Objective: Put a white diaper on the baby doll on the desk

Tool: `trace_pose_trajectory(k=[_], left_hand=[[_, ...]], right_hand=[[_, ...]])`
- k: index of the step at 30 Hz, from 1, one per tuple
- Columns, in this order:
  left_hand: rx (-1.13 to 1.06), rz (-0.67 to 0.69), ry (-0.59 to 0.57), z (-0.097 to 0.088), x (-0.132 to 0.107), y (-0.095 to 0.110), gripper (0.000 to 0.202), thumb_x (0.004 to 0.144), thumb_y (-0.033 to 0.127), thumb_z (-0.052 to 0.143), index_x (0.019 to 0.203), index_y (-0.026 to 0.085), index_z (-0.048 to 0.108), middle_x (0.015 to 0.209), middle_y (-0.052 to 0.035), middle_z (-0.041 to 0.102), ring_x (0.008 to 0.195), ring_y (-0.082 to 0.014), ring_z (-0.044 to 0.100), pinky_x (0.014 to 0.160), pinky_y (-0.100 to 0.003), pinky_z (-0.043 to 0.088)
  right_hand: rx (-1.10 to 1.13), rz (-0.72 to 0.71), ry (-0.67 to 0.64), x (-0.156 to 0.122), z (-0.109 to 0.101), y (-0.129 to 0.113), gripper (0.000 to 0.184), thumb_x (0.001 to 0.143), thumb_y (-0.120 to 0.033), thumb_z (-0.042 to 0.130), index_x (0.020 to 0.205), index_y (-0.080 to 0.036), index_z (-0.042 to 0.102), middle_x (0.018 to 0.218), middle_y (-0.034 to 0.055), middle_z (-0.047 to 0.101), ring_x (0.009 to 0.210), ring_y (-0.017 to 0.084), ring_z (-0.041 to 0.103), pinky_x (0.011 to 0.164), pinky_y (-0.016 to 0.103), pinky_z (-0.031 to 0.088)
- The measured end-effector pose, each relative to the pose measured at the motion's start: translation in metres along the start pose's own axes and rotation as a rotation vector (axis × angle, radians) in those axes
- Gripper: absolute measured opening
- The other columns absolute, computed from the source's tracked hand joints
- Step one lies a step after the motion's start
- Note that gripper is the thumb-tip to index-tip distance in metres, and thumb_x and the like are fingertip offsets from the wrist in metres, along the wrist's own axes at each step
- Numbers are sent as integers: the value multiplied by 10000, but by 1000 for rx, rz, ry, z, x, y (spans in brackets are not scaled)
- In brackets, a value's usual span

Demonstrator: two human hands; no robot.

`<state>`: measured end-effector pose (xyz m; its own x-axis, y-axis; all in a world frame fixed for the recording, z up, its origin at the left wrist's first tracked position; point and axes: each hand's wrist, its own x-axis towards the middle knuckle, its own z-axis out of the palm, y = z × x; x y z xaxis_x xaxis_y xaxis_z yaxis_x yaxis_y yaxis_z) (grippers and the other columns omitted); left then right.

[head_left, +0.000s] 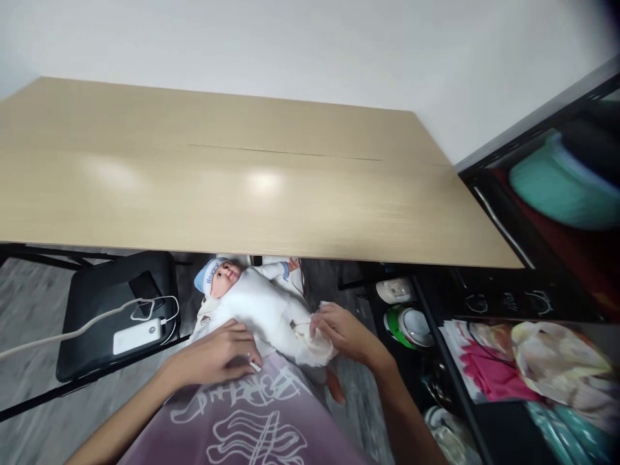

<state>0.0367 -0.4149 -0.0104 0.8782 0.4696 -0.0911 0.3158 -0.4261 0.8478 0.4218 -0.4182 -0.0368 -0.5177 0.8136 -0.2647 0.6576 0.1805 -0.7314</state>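
A baby doll (252, 302) in a white suit and blue cap lies on my lap, below the front edge of a light wooden table (232, 187). My left hand (220, 355) rests curled on the doll's near side at the edge of my purple printed shirt (252, 420). My right hand (339, 329) pinches the white cloth around the doll's legs. One bare doll foot (335, 385) sticks out below that cloth.
A black chair (97, 310) at the left carries a white power bank (137, 336) with a cable and a dark phone. At the right stands a black rack (450, 361) with bowls, folded coloured cloth and a teal bundle higher up.
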Motion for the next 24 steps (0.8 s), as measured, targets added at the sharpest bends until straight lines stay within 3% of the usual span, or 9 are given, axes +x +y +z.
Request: trace_pose_trajectory(k=[4,9,13,17,20,22,24], left_hand=[[52,58,-2,-5,8,7,88,1150,343,744,1135,290,812,1046,-7,801,1046,-231,663,965,-374,472],[98,104,-19,-16,10,8,97,1104,386,820,1064,298,829,1041,1,810,1023,-221,665,971,-373,467],[-15,221,-48,-17,24,2,216,1040,426,885,949,258,786,949,5,800,925,-198,696,971,-376,484],[-67,297,-52,-17,67,-7,257,1156,423,705,984,242,767,1038,-26,823,946,-195,717,1024,-382,505],[143,175,28,-12,116,-20,280,1180,457,634,1210,229,794,1254,-100,817,1170,-270,714,1120,-431,512],[322,49,0,-1,153,-31,371,1077,463,768,1334,196,778,1386,-157,783,1300,-343,690,1157,-486,523],[396,-45,-126,14,187,-41,490,876,450,956,1253,171,813,1321,-168,812,1252,-379,724,1097,-485,564]], right_hand=[[-40,211,-45,-11,16,4,599,1221,-508,421,840,-244,800,891,52,831,890,252,744,911,376,416],[-114,274,-32,-6,40,10,471,1152,-481,577,772,-232,703,815,40,780,752,205,648,731,344,295],[-72,316,-13,-6,47,25,410,1085,-457,679,752,-218,669,791,21,757,748,191,622,709,324,282],[-61,350,10,-10,50,37,213,1010,-379,768,880,-221,710,852,7,776,824,208,683,747,305,361],[-163,303,74,-11,53,37,123,1002,-349,792,1047,-237,766,1043,41,805,1046,266,715,903,346,445],[-232,256,100,-9,56,34,173,999,-332,804,1161,-271,812,1200,70,800,1179,304,698,1000,400,465],[-240,212,92,-6,59,32,171,1020,-337,795,1177,-310,857,1260,80,795,1227,318,689,1036,434,475]])
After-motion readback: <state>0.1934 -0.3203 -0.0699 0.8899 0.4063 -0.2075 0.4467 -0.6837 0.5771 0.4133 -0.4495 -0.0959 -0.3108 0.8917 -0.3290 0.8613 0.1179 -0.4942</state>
